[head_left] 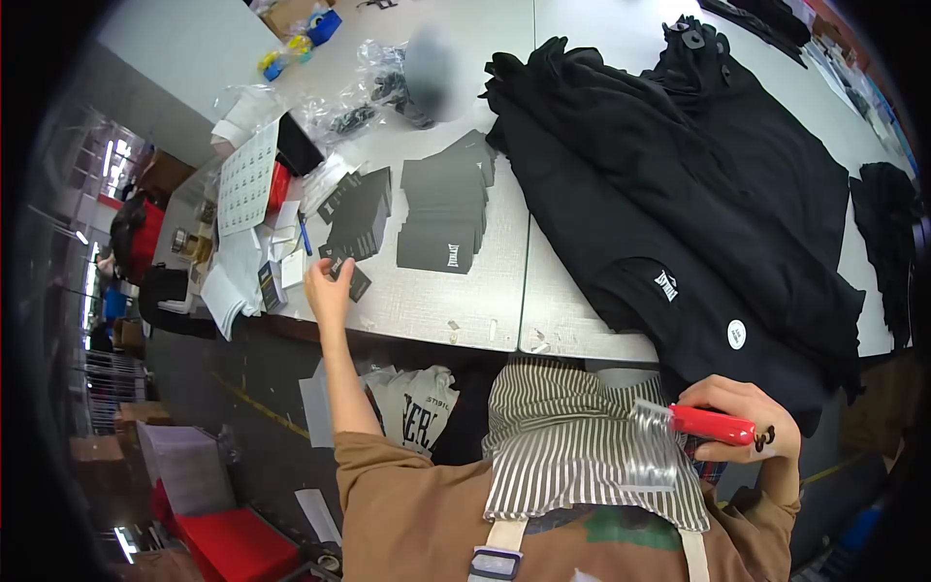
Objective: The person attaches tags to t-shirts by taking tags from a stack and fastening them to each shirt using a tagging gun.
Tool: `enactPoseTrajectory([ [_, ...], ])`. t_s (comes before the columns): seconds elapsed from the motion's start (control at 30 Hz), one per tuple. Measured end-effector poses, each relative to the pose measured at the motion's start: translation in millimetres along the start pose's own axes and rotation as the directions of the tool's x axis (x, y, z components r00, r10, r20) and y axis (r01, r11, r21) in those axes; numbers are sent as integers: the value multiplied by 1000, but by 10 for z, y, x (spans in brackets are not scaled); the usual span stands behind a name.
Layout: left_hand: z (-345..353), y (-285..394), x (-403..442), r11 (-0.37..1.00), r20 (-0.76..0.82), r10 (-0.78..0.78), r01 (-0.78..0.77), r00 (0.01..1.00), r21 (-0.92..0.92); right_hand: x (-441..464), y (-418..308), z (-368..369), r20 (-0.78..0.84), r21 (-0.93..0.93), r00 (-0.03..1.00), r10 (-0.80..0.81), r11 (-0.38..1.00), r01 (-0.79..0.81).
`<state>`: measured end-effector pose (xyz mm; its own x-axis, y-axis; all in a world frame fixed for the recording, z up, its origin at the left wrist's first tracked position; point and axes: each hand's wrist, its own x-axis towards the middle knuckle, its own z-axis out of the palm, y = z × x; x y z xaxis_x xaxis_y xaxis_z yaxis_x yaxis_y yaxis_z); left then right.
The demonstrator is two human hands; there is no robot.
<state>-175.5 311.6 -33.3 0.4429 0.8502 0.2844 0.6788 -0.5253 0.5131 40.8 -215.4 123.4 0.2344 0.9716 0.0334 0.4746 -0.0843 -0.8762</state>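
Note:
My left hand (328, 291) is at the front left of the table, its thumb and fingers closed on a small black hang tag (360, 284) at the near end of a fanned pile of black tags (361, 218). Beside that pile lies a second spread of larger dark tags (436, 228) with white lettering. Over my lap, my right hand (742, 403) grips a red tagging gun (713, 425). A bundle of clear plastic fasteners (655, 451) hangs from its front. Just beyond that hand is a heap of black garments (669, 184), the nearest with a white print and a round white sticker (737, 335).
On the left of the table are a sheet of printed labels (248, 179), a blue pen (305, 236) and clear plastic bags (364, 92). More black clothing (884, 247) lies at the right edge. A red stool (238, 548) stands on the floor at left.

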Motion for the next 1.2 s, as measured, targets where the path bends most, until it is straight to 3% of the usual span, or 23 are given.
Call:
enactPoseTrajectory([
  [0.1,15,-164,207,878,25,-122,96,992,470,79,8,104,41,109,993,110,988,-114],
  [0.13,28,-136,181,881,30,-121,94,992,465,101,13,138,58,141,987,149,978,-155],
  [0.2,39,-30,42,988,39,-110,105,993,115,187,28,227,73,171,978,194,964,-204],
  [0.23,29,86,-49,992,42,-102,105,994,-70,298,43,302,35,137,991,126,982,-130],
  [0.33,-2,589,-384,806,63,-62,87,996,-585,702,126,627,-80,18,994,-76,997,78],
  [0.37,0,995,-672,784,62,34,12,997,-621,813,177,757,-81,-77,993,-84,994,78],
  [0.43,-89,1493,-1155,853,225,137,1,965,-522,1043,307,980,-109,-145,975,-194,973,178],
  [0.5,-185,1812,-1422,723,363,155,145,919,-675,1265,398,1136,-238,-243,912,-334,930,277],
  [0.63,-110,1859,-1570,660,311,266,63,913,-749,1418,468,1144,-337,-286,850,-405,904,318],
  [0.77,90,1753,-1621,759,55,576,-508,816,-408,1376,385,1115,-400,86,901,-167,972,218],
  [0.83,205,1694,-1477,707,168,533,-327,829,-627,1278,310,974,-339,583,938,65,798,155],
  [0.87,327,1646,-1362,719,167,521,-325,837,-614,1248,363,952,-326,591,944,57,791,157],
  [0.9,476,1578,-1232,858,97,466,-422,879,-292,1212,412,930,-381,551,922,69,818,166],
  [0.93,603,1482,-1142,898,6,436,-436,900,66,1190,450,897,-438,504,896,75,846,175],
  [1.0,774,1205,-993,941,79,249,-261,965,217,1105,469,856,-403,529,911,91,835,150],
  [1.1,759,930,-828,925,25,237,-234,971,299,929,467,839,-301,602,936,181,798,40],
  [1.2,659,796,-661,953,30,174,-176,984,244,890,471,843,-255,636,937,238,772,-23],
])
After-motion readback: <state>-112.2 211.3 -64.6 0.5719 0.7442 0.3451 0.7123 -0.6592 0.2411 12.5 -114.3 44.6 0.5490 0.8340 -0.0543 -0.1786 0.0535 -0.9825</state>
